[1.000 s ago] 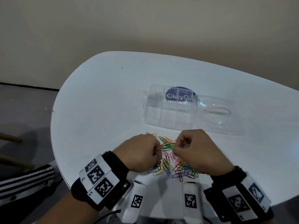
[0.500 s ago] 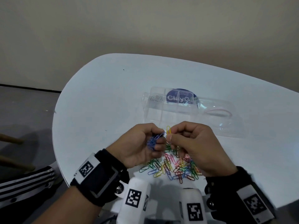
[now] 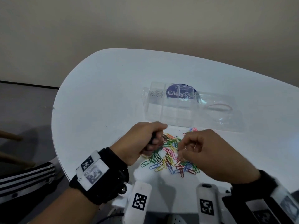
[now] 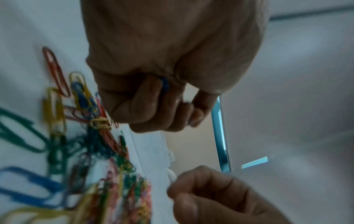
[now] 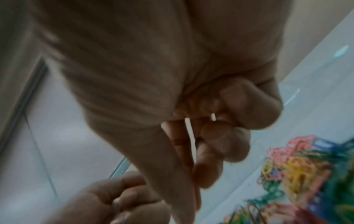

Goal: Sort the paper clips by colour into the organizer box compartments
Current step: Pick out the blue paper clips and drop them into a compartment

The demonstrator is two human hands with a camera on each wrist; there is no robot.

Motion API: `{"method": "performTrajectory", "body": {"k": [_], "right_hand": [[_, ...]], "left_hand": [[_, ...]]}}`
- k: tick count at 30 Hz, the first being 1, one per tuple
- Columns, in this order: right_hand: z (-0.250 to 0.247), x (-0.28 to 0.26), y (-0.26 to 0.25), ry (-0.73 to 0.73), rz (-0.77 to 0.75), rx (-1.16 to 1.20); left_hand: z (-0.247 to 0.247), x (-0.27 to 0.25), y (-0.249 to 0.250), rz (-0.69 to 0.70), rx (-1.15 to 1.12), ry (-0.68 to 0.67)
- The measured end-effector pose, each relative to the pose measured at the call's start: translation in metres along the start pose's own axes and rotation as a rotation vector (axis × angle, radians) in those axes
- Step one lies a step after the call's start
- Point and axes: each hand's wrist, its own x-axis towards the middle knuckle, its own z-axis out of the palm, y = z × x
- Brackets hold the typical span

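Note:
A heap of coloured paper clips (image 3: pixel 171 156) lies on the white table (image 3: pixel 105 97), in front of the clear organizer box (image 3: pixel 169 113). Silver clips (image 3: pixel 156 94) sit in the box's back left compartment. My left hand (image 3: pixel 156 141) is a fist at the heap's left edge. In the left wrist view a blue clip (image 4: pixel 164 85) shows between its curled fingers (image 4: pixel 153 106). My right hand (image 3: pixel 179 152) hovers over the heap (image 5: pixel 296 166) with loosely curled fingers (image 5: pixel 226 136), and nothing shows between them.
The box's clear lid (image 3: pixel 223 117) lies open to the right with a pink rubber band (image 3: pixel 218 106) on it. Two white marker-tagged devices (image 3: pixel 140 201) (image 3: pixel 207 204) sit at the table's near edge. A striped trouser leg (image 3: pixel 24 178) is beyond the left rim.
Half a second ago my hands met above the heap, the right pinching a yellow clip beside the left's blue bundle. Now they are apart and lower, and the yellow clip is gone from my fingers.

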Motion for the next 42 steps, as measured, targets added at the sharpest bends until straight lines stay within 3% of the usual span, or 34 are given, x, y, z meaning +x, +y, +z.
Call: {"method": "performTrajectory", "body": {"k": [3, 8, 13, 20, 26, 29, 34, 37, 42], "right_hand": [[0.005, -0.012, 0.003, -0.122, -0.013, -0.154], [0.013, -0.023, 0.002, -0.118, 0.006, -0.411], [0.018, -0.025, 0.000, -0.089, -0.020, -0.395], [0.027, -0.017, 0.002, -0.056, 0.016, -0.424], [0.031, -0.012, 0.005, -0.089, 0.039, -0.397], [0.020, -0.008, 0.009, -0.041, 0.045, -0.201], [-0.008, -0.007, 0.020, 0.281, 0.097, 0.358], [-0.010, -0.008, 0.026, 0.369, 0.129, 0.456], [0.001, -0.004, 0.028, 0.322, 0.125, 0.472]], "left_hand": [[0.012, -0.004, -0.006, 0.066, 0.310, -0.049], [0.018, -0.016, -0.013, 0.143, 0.801, -0.172], [0.018, -0.020, -0.019, 0.204, 1.090, -0.094], [0.024, -0.016, -0.026, 0.195, 1.193, -0.050], [0.025, -0.018, -0.025, 0.267, 1.269, -0.022], [0.023, -0.017, -0.024, 0.270, 1.273, -0.041], [0.020, -0.013, -0.023, 0.285, 1.268, -0.063], [0.018, -0.011, -0.024, 0.287, 1.286, -0.065], [0.017, -0.011, -0.023, 0.225, 1.325, -0.110]]}}
